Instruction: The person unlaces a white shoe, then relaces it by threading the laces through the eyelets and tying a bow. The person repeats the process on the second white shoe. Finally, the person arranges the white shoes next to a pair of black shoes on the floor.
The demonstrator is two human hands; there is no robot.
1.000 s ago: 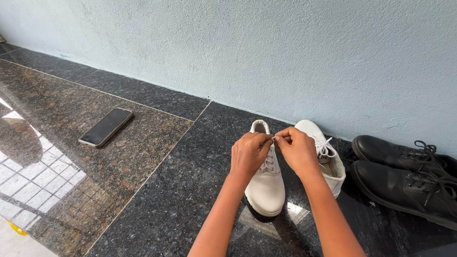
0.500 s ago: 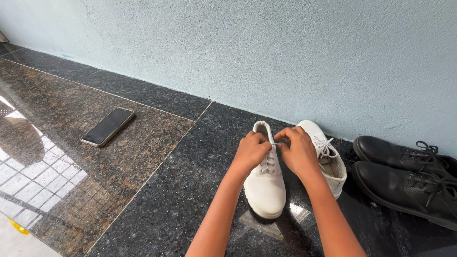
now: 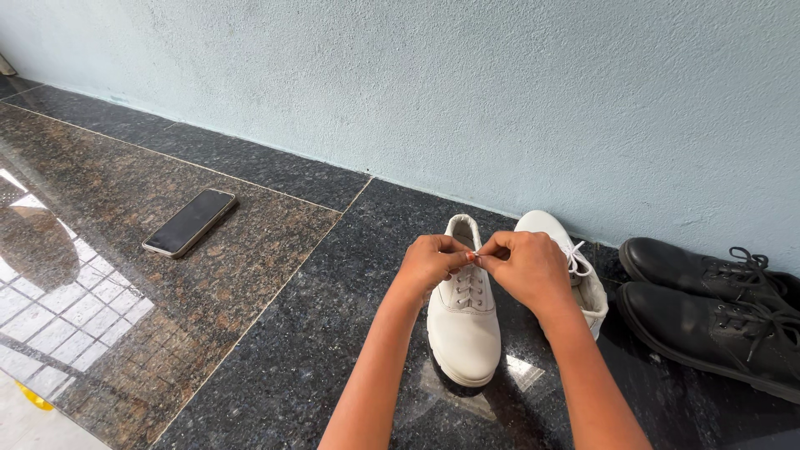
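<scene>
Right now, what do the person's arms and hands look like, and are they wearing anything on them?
Both forearms are bare as far as the view shows: no sleeves, gloves, watch or bracelet. The left hand and the right hand show no rings on the sides facing the camera. The arms are slim and enter from the bottom edge.

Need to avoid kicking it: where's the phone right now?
In the head view the phone lies flat on the brown granite slab, far left of the left hand and white shoe.
</scene>
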